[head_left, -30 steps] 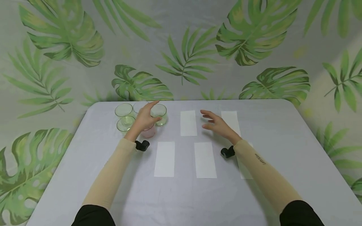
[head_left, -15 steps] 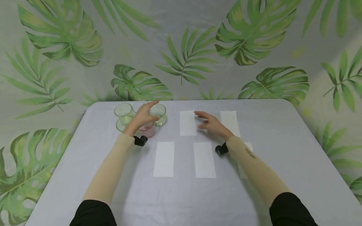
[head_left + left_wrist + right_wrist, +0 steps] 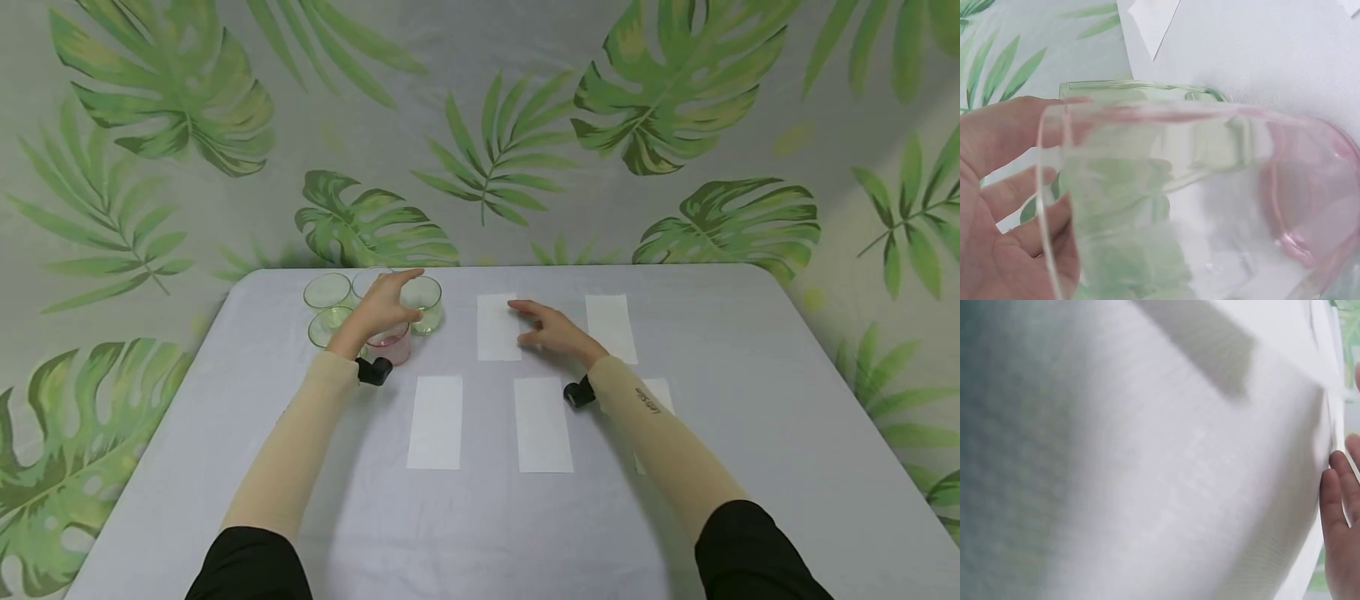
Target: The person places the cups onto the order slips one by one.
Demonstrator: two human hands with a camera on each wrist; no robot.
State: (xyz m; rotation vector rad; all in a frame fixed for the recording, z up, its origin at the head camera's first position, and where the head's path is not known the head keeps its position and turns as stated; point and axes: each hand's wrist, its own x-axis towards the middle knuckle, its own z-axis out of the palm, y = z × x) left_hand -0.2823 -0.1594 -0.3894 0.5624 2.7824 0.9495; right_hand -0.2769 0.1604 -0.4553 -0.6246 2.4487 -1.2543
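Note:
My left hand point(image 3: 381, 307) hovers over a cluster of glasses at the table's far left, thumb and forefinger spread by the rim of a pale green glass point(image 3: 426, 317). Whether it touches that glass I cannot tell. Below the hand stands a pink-based glass point(image 3: 392, 343); in the left wrist view this clear glass with a pink base point(image 3: 1310, 194) fills the foreground, my fingers point(image 3: 1004, 137) showing behind it. My right hand point(image 3: 555, 329) is in the air at the right edge of a white paper rectangle point(image 3: 495, 329), fingers loosely bent, holding nothing.
Two more green glasses point(image 3: 327, 292) stand at the left, and a clear one point(image 3: 367, 282) is partly hidden behind my left hand. Several white paper rectangles point(image 3: 434, 423) lie in two rows on the white-covered table point(image 3: 465, 533). A leaf-patterned cloth point(image 3: 510, 242) hangs behind the table.
My right hand has moved left, from between two papers of the back row to the edge of the left one. The left hand stays nearly still by the glasses.

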